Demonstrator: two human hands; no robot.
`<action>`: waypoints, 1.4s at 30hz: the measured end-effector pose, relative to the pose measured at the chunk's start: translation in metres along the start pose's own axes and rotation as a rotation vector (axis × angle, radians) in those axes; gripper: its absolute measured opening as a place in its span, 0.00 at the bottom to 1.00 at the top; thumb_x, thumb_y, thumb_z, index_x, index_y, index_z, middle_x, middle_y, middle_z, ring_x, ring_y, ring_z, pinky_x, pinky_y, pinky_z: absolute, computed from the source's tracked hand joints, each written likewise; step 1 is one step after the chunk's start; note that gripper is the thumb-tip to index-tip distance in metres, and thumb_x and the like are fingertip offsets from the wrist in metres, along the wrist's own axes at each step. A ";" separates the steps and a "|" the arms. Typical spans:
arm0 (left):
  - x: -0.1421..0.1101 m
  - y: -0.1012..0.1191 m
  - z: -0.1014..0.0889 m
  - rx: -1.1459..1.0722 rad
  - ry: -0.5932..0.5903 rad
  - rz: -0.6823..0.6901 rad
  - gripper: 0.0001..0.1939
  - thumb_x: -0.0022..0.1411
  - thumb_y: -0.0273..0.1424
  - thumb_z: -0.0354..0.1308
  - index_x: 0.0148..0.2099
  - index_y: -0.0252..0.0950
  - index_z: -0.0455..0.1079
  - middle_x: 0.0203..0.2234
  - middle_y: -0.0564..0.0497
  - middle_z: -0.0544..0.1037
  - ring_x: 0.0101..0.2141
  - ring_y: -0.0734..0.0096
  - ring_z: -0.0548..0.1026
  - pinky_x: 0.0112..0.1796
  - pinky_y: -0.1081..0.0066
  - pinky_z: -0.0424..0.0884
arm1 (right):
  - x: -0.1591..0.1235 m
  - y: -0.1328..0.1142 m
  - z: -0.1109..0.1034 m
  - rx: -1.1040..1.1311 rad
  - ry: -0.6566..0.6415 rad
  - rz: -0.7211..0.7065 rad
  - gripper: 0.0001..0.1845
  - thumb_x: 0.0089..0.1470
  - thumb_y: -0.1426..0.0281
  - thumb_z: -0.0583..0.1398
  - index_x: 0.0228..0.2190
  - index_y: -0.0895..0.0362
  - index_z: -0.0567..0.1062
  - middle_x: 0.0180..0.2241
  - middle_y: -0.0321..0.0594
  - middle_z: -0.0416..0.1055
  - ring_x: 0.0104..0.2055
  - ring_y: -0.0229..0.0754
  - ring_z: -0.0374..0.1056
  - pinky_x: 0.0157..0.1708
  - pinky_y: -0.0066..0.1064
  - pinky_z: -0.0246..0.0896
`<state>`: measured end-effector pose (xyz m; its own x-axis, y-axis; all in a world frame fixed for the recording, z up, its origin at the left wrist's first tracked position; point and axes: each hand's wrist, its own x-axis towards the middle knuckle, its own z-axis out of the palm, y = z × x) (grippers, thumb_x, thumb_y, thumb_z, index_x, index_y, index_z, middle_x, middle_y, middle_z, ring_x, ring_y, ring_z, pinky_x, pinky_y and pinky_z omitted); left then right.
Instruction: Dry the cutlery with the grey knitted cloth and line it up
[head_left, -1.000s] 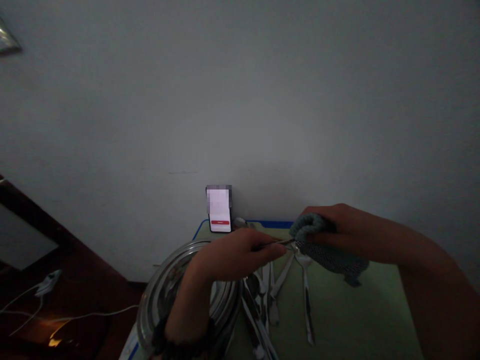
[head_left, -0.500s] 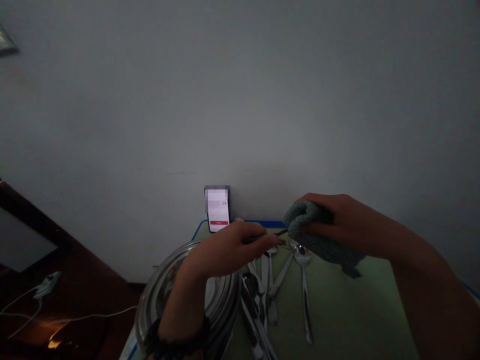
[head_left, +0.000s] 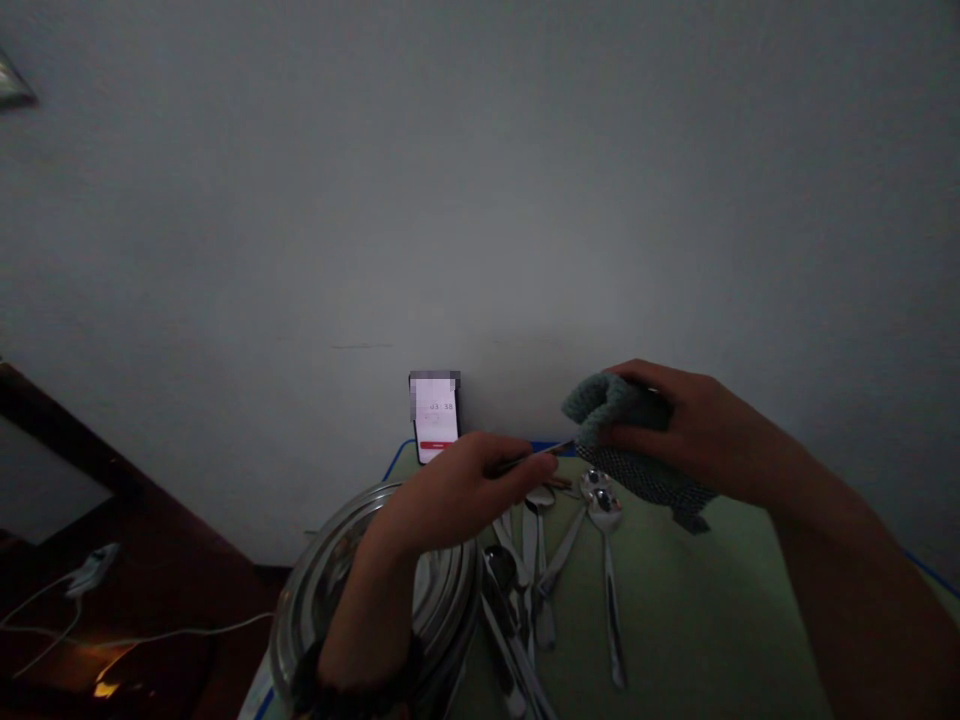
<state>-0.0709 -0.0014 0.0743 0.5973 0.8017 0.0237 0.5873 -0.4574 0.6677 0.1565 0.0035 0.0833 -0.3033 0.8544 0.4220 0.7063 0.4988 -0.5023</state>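
Observation:
My left hand [head_left: 469, 490] pinches the thin metal handle of a piece of cutlery [head_left: 551, 454] between thumb and fingers. Its far end disappears into a green cloth [head_left: 634, 455], so I cannot tell its kind. That cloth, folded over and dark-chequered on its lower side, is gripped in my right hand [head_left: 690, 430]. Both hands are above the table. Below them lie two spoons [head_left: 604, 512], bowls close together at the far end. Left of these is a loose pile of cutlery [head_left: 529, 580], with spoons and several handles showing.
Stacked round metal trays or plates [head_left: 300, 610] stand at the table's left, under my left forearm. A lit phone [head_left: 437, 415] leans on the wall [head_left: 480, 220] behind. The green table [head_left: 697, 620] has a blue edge. On the floor at left lies a white power strip [head_left: 96, 570] with cables.
My right hand and the cloth have moved up slightly. The handle in my left hand now shows more clearly between the hands. The cutlery on the table has stayed put.

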 end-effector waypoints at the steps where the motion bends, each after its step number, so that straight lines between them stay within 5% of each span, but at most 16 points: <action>1: 0.000 0.000 0.000 -0.007 0.005 0.007 0.21 0.65 0.45 0.44 0.31 0.34 0.67 0.19 0.59 0.55 0.21 0.79 0.55 0.21 0.75 0.49 | 0.000 0.000 0.000 0.005 0.013 0.007 0.16 0.47 0.58 0.62 0.37 0.53 0.71 0.35 0.38 0.73 0.35 0.45 0.68 0.34 0.35 0.61; 18: 0.000 0.001 0.001 -0.012 -0.010 0.003 0.21 0.65 0.45 0.43 0.29 0.35 0.62 0.19 0.59 0.54 0.21 0.78 0.54 0.21 0.75 0.49 | 0.000 0.000 0.001 0.000 0.027 0.006 0.16 0.47 0.60 0.62 0.37 0.53 0.71 0.34 0.39 0.73 0.34 0.45 0.68 0.33 0.36 0.62; 26: 0.010 0.002 0.016 0.022 -0.063 0.021 0.23 0.66 0.46 0.38 0.26 0.36 0.57 0.18 0.59 0.54 0.20 0.78 0.54 0.20 0.74 0.49 | 0.000 0.014 -0.002 -0.063 0.035 0.038 0.19 0.46 0.58 0.61 0.39 0.52 0.70 0.36 0.40 0.73 0.36 0.48 0.68 0.35 0.38 0.62; 42: 0.011 0.004 0.016 0.044 -0.083 0.011 0.23 0.67 0.46 0.36 0.28 0.36 0.58 0.19 0.58 0.54 0.20 0.78 0.54 0.20 0.74 0.49 | 0.002 0.013 -0.003 -0.043 0.038 0.028 0.19 0.46 0.58 0.62 0.39 0.53 0.71 0.37 0.40 0.72 0.37 0.48 0.68 0.36 0.38 0.62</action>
<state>-0.0530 -0.0001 0.0649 0.6458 0.7628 -0.0323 0.6031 -0.4838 0.6342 0.1666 0.0109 0.0798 -0.2590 0.8614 0.4369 0.7411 0.4673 -0.4821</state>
